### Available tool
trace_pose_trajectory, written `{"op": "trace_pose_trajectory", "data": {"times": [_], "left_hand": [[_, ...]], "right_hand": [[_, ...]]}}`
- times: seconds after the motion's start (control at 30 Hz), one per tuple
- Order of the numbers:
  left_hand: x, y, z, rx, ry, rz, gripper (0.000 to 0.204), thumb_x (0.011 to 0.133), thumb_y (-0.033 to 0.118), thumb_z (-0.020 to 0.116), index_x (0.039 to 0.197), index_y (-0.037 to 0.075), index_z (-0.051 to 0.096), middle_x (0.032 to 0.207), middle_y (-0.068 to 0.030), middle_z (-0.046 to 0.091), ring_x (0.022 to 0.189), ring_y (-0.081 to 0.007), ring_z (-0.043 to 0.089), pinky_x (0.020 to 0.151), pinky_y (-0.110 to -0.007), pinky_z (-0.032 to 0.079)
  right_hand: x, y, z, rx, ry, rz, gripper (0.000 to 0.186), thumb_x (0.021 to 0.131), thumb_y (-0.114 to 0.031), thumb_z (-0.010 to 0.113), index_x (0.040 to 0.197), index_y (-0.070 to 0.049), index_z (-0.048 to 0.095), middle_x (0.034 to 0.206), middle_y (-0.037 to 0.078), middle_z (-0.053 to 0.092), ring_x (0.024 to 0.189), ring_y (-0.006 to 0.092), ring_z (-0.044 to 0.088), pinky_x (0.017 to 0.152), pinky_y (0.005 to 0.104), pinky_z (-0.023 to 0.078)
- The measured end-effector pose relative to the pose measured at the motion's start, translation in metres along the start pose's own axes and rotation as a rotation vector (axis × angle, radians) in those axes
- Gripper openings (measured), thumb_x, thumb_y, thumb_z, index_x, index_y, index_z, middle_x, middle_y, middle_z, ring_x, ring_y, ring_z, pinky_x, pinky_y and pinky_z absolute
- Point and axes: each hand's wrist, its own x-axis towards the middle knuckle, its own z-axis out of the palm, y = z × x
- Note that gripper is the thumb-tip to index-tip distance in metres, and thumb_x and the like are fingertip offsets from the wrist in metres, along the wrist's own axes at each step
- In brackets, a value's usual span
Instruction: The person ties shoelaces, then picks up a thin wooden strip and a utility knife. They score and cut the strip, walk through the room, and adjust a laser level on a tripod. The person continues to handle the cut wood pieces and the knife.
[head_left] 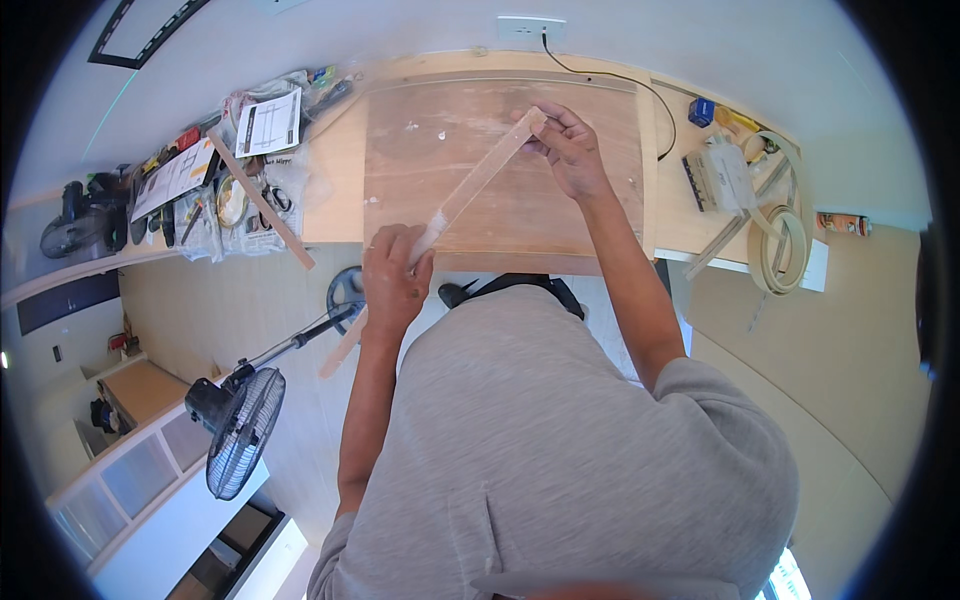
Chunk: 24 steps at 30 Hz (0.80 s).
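Note:
A long, thin wooden strip runs slantwise above a brown wooden board on the table. At its far end, my right hand pinches the strip between thumb and fingers. My left hand is closed around it lower down, near the board's front edge. Something whitish lies against the strip at my left fingers; its kind is unclear. Beyond my left hand, the strip's near end sticks out past my wrist. Pale smudges mark the board.
On the left lie papers, plastic bags, tools and a loose wooden strip overhanging the edge. Coiled edge banding, a white box and a spray can are at right. A black fan stands left of me.

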Motion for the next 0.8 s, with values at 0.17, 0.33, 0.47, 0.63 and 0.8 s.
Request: {"op": "trace_pose_trajectory", "data": {"times": [0.17,0.33,0.47,0.63,0.8], "left_hand": [[-0.007,-0.006,0.004,-0.034,0.027,-0.007,0.036,0.079,0.002,0.078,0.113,0.004,0.067,0.107,-0.0151,0.063,0.093,-0.0356,0.065,0.077,-0.041,0.054],[-0.013,-0.010,0.008,-0.110,0.014,-0.068,0.038,0.080,0.003,0.078,0.116,0.004,0.067,0.108,-0.0145,0.063,0.088,-0.0327,0.064,0.074,-0.039,0.054],[-0.020,-0.011,0.010,-0.191,0.027,-0.148,0.037,0.081,0.002,0.078,0.117,0.004,0.068,0.107,-0.0133,0.063,0.084,-0.0279,0.064,0.072,-0.036,0.053],[-0.034,-0.025,0.011,-0.299,-0.008,-0.247,0.038,0.082,0.001,0.078,0.119,0.004,0.070,0.103,-0.0099,0.065,0.080,-0.0163,0.061,0.069,-0.028,0.050],[-0.051,-0.049,0.012,-0.591,-0.023,-0.408,0.038,0.087,0.003,0.076,0.124,0.002,0.069,0.099,-0.0041,0.066,0.081,-0.0105,0.060,0.069,-0.024,0.048]], "right_hand": [[0.004,0.004,0.007,-0.028,-0.002,0.040,0.041,0.098,-0.008,0.066,0.136,0.001,0.056,0.122,0.020,0.070,0.100,0.0191,0.071,0.081,0.0308,0.059],[0.016,0.017,0.014,-0.033,-0.023,0.055,0.040,0.098,-0.009,0.067,0.136,0.001,0.057,0.118,0.016,0.072,0.095,0.0174,0.071,0.079,0.0304,0.059],[0.029,0.041,0.023,-0.092,0.040,0.090,0.039,0.098,-0.010,0.068,0.134,0.002,0.059,0.109,0.011,0.073,0.091,0.0167,0.070,0.078,0.0313,0.059],[0.044,0.070,0.037,-0.172,0.050,0.136,0.037,0.099,-0.014,0.068,0.133,0.000,0.062,0.106,0.008,0.072,0.089,0.0157,0.070,0.076,0.0304,0.059],[0.059,0.092,0.058,-0.342,-0.009,0.186,0.036,0.101,-0.018,0.066,0.132,-0.001,0.063,0.104,0.007,0.072,0.086,0.0136,0.069,0.074,0.0282,0.057]]}}
